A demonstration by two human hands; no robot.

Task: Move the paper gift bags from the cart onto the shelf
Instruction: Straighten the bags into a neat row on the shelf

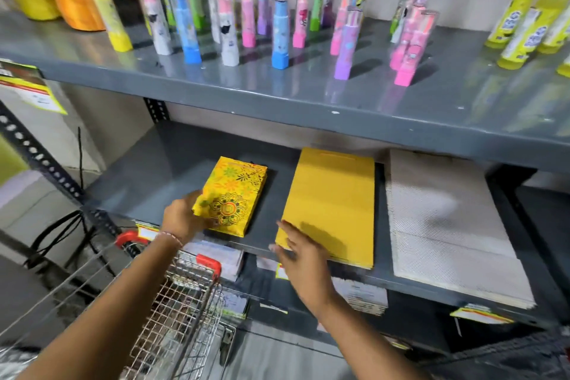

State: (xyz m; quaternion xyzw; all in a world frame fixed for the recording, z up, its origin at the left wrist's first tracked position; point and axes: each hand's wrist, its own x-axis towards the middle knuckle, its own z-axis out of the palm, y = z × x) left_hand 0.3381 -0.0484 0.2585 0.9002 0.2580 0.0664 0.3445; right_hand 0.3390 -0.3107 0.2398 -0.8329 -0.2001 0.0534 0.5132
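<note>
A small yellow floral gift bag (pixel 234 197) lies flat on the grey middle shelf (pixel 148 182). My left hand (pixel 182 219) grips its near left corner. To its right lies a stack of plain mustard-yellow paper bags (pixel 336 194). My right hand (pixel 302 256) rests flat with fingers spread on that stack's near left corner. The wire cart (pixel 182 302), with red corner caps, stands below my left arm; no bags show inside it.
A stack of white textured bags (pixel 447 225) lies at the right of the same shelf. The upper shelf (pixel 308 92) carries several colourful upright tubes, orange and yellow rolls and yellow bottles. Price tags hang on shelf edges. Paper goods sit on the lower shelf.
</note>
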